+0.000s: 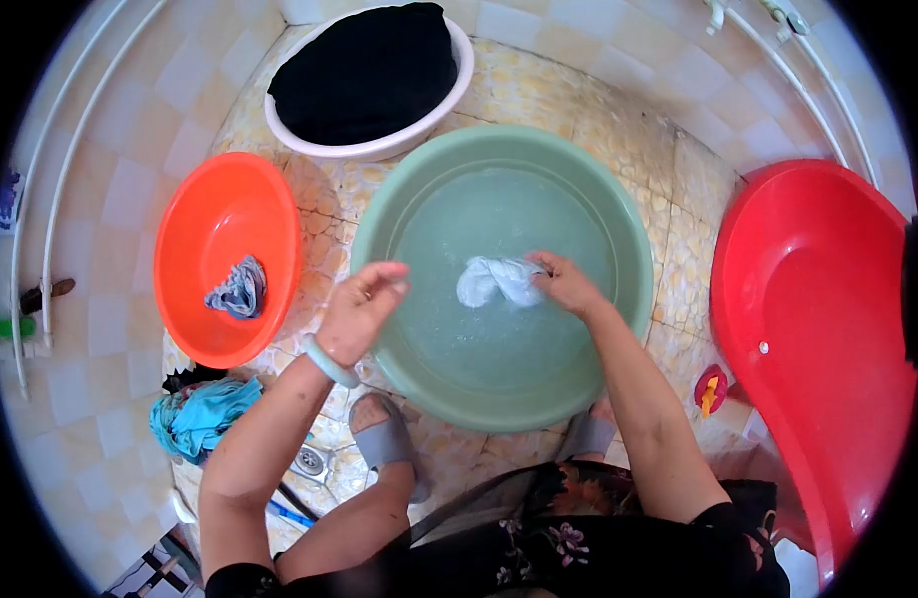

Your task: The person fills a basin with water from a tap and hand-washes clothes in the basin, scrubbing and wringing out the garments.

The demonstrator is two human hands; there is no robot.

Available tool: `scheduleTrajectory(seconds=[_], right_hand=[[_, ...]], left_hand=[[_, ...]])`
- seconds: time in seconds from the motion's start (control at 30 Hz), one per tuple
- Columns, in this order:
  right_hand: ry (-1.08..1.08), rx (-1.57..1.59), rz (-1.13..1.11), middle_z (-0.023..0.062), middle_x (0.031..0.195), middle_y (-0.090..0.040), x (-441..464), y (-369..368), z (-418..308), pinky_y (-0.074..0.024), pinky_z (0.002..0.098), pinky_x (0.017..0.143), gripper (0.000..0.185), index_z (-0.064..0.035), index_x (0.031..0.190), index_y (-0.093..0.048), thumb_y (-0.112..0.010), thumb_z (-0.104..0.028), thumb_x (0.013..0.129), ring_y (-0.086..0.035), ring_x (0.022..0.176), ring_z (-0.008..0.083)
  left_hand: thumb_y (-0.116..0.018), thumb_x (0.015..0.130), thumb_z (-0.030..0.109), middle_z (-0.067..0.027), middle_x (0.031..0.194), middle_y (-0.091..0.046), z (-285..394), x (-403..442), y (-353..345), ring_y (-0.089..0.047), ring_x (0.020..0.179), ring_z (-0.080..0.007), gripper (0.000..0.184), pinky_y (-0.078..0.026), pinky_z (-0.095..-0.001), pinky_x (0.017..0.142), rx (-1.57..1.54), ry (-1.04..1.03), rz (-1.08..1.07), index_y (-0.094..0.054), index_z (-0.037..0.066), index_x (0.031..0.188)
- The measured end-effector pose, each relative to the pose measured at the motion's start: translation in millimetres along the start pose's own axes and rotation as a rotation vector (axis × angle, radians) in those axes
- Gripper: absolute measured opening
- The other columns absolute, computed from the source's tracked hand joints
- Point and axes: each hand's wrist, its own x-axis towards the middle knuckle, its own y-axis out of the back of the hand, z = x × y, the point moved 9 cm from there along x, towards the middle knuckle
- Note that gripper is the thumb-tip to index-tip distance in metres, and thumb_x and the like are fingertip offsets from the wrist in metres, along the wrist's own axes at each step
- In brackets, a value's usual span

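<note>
A large round green basin [633, 269] with shallow water stands on the floor in front of me. Over its middle is a small, bunched white cloth [499, 281], twisted at its centre. My right hand [567, 282] pinches the cloth's right end between thumb and fingers. My left hand [364, 299] is above the basin's left rim, fingers loosely bent and apart, holding nothing. A pale bangle [329, 363] circles the left wrist. Whether the cloth touches the water I cannot tell.
An orange basin [195, 224] with a grey-blue wrung cloth [240, 289] stands left. Behind is a pale oval tub [463, 75] piled with black fabric [364, 75]. Turquoise clothes [205, 419] lie near a floor drain [309, 459]. A red bathtub [818, 299] is at right.
</note>
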Motion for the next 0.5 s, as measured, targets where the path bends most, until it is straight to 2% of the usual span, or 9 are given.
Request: scheduleTrajectory(seconds=[0.1, 0.2, 0.3, 0.4, 0.43, 0.5], right_hand=[[0.049, -0.376, 0.248, 0.0183, 0.109, -0.063, -22, 11, -16, -0.0459, 0.0384, 0.09, 0.061, -0.0044, 0.128, -0.051, -0.07, -0.033, 0.077, -0.06, 0.102, 0.0306], [-0.1, -0.517, 0.367, 0.0218, 0.109, -0.063, -20, -4, 32, -0.0471, 0.0413, 0.088, 0.064, -0.0024, 0.123, -0.054, -0.073, -0.038, 0.073, -0.06, 0.102, 0.0351], [-0.23, -0.301, 0.246, 0.0212, 0.106, -0.063, 5, -19, 95, -0.0486, 0.0415, 0.085, 0.055, -0.0014, 0.117, -0.056, -0.073, -0.033, 0.074, -0.061, 0.1, 0.0343], [-0.036, 0.284, 0.397, 0.0112, 0.088, -0.066, 1, -21, 57, -0.0479, 0.0372, 0.075, 0.036, -0.0029, 0.108, -0.057, -0.069, -0.018, 0.078, -0.06, 0.082, 0.0199], [-0.03, 0.183, 0.377, 0.0119, 0.088, -0.066, -6, -24, 33, -0.0483, 0.0382, 0.073, 0.032, -0.003, 0.105, -0.056, -0.068, -0.017, 0.078, -0.06, 0.082, 0.0217], [-0.018, -0.025, 0.338, 0.0134, 0.088, -0.064, -26, -29, -31, -0.0489, 0.0402, 0.07, 0.026, -0.003, 0.099, -0.055, -0.065, -0.013, 0.078, -0.062, 0.08, 0.0253]], left_hand=[[-0.058, 0.089, 0.015, -0.0077, 0.108, -0.06, -33, -1, -31, -0.056, 0.104, -0.0165, 0.035, -0.046, -0.0315, 0.09, -0.021, 0.212, -0.15, -0.054, 0.0, 0.12], [-0.061, 0.088, 0.025, -0.0098, 0.12, -0.054, -63, 0, -42, -0.053, 0.111, -0.0209, 0.049, -0.046, -0.0379, 0.092, 0.035, 0.495, -0.168, -0.047, 0.003, 0.129], [-0.062, 0.087, 0.03, -0.0129, 0.139, -0.039, -71, 18, -64, -0.043, 0.124, -0.0277, 0.064, -0.043, -0.047, 0.097, -0.055, 0.636, -0.098, -0.034, 0.007, 0.14], [-0.057, 0.088, 0.046, -0.0137, 0.15, -0.021, -95, 56, -97, -0.03, 0.134, -0.0335, 0.076, -0.038, -0.0558, 0.099, -0.197, 0.681, -0.012, -0.022, 0.01, 0.145], [-0.053, 0.089, 0.053, -0.0143, 0.152, -0.017, -101, 64, -107, -0.027, 0.135, -0.0343, 0.079, -0.038, -0.0575, 0.098, -0.28, 0.691, 0.027, -0.02, 0.009, 0.146], [-0.048, 0.088, 0.06, -0.0143, 0.146, -0.031, -101, 69, -136, -0.039, 0.126, -0.0353, 0.078, -0.044, -0.0541, 0.093, -0.574, 0.652, 0.081, -0.028, 0.008, 0.142]])
